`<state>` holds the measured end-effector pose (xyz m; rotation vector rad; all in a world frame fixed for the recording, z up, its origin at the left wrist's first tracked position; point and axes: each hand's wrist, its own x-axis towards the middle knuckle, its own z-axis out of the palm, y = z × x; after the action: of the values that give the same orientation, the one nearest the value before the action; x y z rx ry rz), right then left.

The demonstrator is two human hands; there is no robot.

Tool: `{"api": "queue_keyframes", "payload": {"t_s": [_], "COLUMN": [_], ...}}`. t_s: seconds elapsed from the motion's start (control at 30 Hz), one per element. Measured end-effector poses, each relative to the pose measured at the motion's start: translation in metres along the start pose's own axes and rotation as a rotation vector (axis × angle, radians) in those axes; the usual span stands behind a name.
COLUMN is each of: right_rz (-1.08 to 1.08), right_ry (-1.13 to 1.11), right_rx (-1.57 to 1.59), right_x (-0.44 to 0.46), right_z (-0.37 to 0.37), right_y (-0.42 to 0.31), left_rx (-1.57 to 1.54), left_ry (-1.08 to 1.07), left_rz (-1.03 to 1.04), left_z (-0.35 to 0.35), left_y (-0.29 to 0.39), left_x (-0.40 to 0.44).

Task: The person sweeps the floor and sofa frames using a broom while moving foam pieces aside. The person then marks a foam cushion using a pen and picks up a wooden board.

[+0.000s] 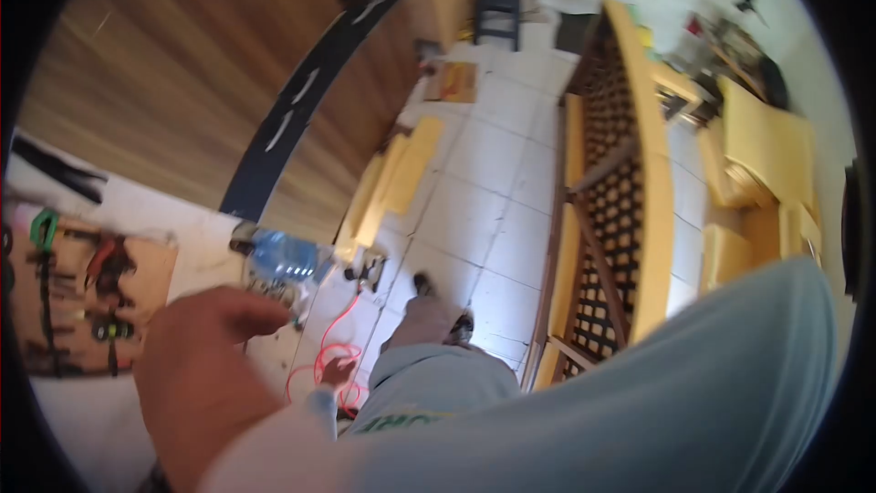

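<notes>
My right hand (205, 374) is large and blurred, close to the camera at the lower left. Its light blue sleeve (639, 383) crosses from the right. One curved finger or thumb points rightward; the other fingers are folded or hidden, and no object shows in it. Farther down, my left hand (338, 372) hangs small beside my body with its fingers apart, near a coiled red hose (339, 350) that it overlaps in view. Beyond my right hand stands a blue see-through plastic container (283, 254). The hose runs up to a small dark-and-metal tool (367, 272).
A wood-grain panel (201, 64) with a black strip (301, 91) fills the upper left. Tools hang on a board (151, 283). Yellowish boards (411, 164) lean by the panel. A lattice frame (607, 192) stands right of the tiled floor (488, 183); a dark stool (498, 9) stands behind.
</notes>
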<state>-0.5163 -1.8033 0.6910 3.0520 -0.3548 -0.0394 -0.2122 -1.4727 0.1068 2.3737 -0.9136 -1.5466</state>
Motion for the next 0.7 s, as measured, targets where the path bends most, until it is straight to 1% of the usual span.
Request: {"api": "queue_keyframes", "payload": {"t_s": [0.1, 0.2, 0.27, 0.3, 0.33, 0.37, 0.4, 0.43, 0.47, 0.53, 0.57, 0.6, 0.63, 0.67, 0.7], "right_rz": [0.061, 0.214, 0.380, 0.514, 0.664, 0.862, 0.984, 1.030, 1.223, 1.639, 1.790, 1.871, 1.932, 1.976, 1.984], "right_ry": [0.011, -0.022, -0.005, -0.042, 0.001, 0.025, 0.137, 0.178, 0.309, 0.377, 0.377, 0.295, 0.184, 0.084, -0.019], "right_rx": [-0.028, 0.076, 0.443, 0.627, 0.807, 0.984, 1.130, 1.055, 1.275, 1.582, 1.713, 1.780, 1.826, 1.822, 1.782], "right_x": [0.020, 0.022, 0.006, -0.003, -0.018, -0.039, -0.062, -0.091, -0.113, -0.143, -0.158, -0.169, -0.173, -0.174, -0.175], "right_z": [0.004, 0.031, 0.073, 0.098, 0.139, 0.195, 0.249, 0.310, 0.371, 0.468, 0.510, 0.555, 0.585, 0.603, 0.621], "right_y": [0.048, 0.119, 0.192, 0.227, 0.259, 0.285, 0.300, 0.309, 0.304, 0.282, 0.262, 0.247, 0.237, 0.230, 0.228], "left_rx": [-0.065, -0.156, -0.215, -0.193, -0.114, -0.103, -0.093, -0.040, 0.013, -0.155, -0.128, -0.108, -0.002, 0.106, 0.149], "left_ry": [0.003, -0.003, -0.024, 0.043, 0.085, 0.044, 0.003, 0.043, 0.083, 0.016, -0.007, 0.006, 0.058, 0.109, 0.158], "left_rz": [-0.012, -0.008, 0.017, -0.008, -0.062, -0.053, -0.043, -0.003, 0.039, 0.047, 0.079, 0.107, 0.203, 0.297, 0.362], "left_z": [-0.012, -0.021, -0.030, -0.040, -0.050, -0.050, -0.046, -0.061, -0.080, -0.095, -0.109, -0.130, -0.138, -0.145, -0.151], "left_y": [0.036, 0.080, 0.116, 0.166, 0.220, 0.209, 0.199, 0.238, 0.287, 0.332, 0.381, 0.441, 0.470, 0.498, 0.535], "left_x": [0.022, 0.072, 0.123, 0.123, 0.130, 0.177, 0.223, 0.234, 0.245, 0.302, 0.304, 0.303, 0.329, 0.354, 0.365]}}
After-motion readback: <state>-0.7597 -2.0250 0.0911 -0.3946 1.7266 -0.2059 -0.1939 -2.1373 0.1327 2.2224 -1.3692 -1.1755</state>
